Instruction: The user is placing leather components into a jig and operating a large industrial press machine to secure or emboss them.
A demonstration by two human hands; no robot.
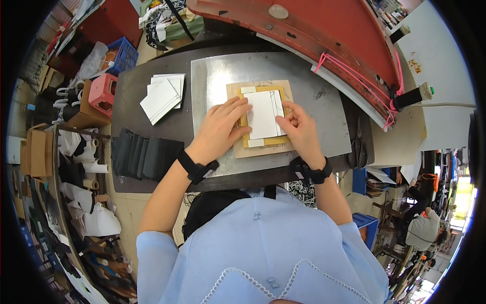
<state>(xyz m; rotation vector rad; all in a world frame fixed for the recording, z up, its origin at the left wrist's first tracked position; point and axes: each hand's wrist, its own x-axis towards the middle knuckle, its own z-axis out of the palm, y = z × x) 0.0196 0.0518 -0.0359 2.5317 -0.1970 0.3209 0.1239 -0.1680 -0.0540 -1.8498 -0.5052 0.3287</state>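
Note:
A white rectangular sheet (pixel 263 114) with dark lines along its right side lies on a yellow-edged die board (pixel 246 144), which rests on a pale wooden board (pixel 288 91). My left hand (pixel 220 126) lies with outstretched fingers along the sheet's left edge, the fingertips touching it. On the opposite side, my right hand (pixel 301 129) has its fingers curled, thumb and forefinger at the sheet's right edge. Both boards sit on a shiny metal plate (pixel 212 76). Small pale pads (pixel 255 143) show at the die board's corners.
Left on the dark table are a stack of white pieces (pixel 163 99) and a row of black pieces (pixel 147 153). A red machine arm (pixel 304 25) with pink cord (pixel 349 76) spans the far right. Scissors (pixel 359 144) lie at the right edge. Another person (pixel 424 228) sits farther right.

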